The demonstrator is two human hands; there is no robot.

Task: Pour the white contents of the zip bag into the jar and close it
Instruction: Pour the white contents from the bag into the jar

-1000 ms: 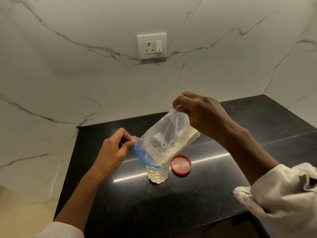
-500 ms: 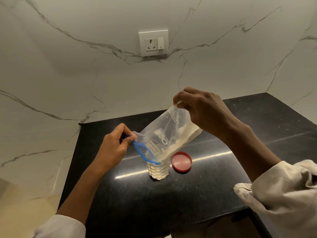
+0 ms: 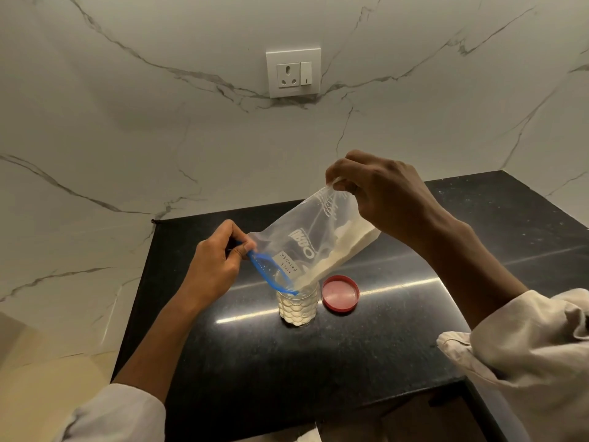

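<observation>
From your head camera, your left hand (image 3: 214,261) pinches the blue zip edge of the zip bag (image 3: 314,242), thumb and curled fingers closed on it, and holds the mouth open over the jar (image 3: 298,307). Your right hand (image 3: 387,199) pinches the bag's raised bottom corner, so the bag slants down to the left. The white powder (image 3: 342,250) lies along the bag's lower side and reaches the mouth at the jar's rim; whether the bag touches the rim is hard to tell. The clear patterned jar stands upright on the black table (image 3: 350,362), with white inside it. The red lid (image 3: 340,293) lies flat just beside the jar, on its right. The label's handwriting is upside down; both sleeves are cut off by the frame.
</observation>
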